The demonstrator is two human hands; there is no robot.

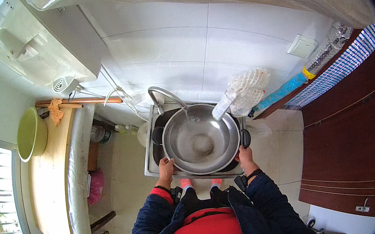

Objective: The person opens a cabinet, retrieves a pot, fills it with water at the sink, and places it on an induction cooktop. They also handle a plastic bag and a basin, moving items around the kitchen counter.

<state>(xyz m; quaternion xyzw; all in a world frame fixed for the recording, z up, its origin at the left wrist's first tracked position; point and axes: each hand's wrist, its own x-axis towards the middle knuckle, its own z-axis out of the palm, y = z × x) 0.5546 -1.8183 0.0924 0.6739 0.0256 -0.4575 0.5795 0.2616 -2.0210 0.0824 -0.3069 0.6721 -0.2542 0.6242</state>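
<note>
A wide metal pan (202, 143) with black side handles sits over the stainless steel sink (150, 159). My left hand (166, 168) grips its rim at the lower left, fingertips curled on the edge. At the lower right, my right hand (245, 156) holds the rim just below the right-hand handle (245, 138). Above the pan curves the metal faucet (170, 96), its spout over the far part of the pan, where water seems to run in. My fingers under the rim are partly hidden.
White foam netting (247, 88) and a white package (223, 104) stand behind the sink's right side. At left, a wooden table (50, 184) bears a green basin (32, 134) and an orange cloth (56, 111). A blue wrapped roll (280, 91) leans at right.
</note>
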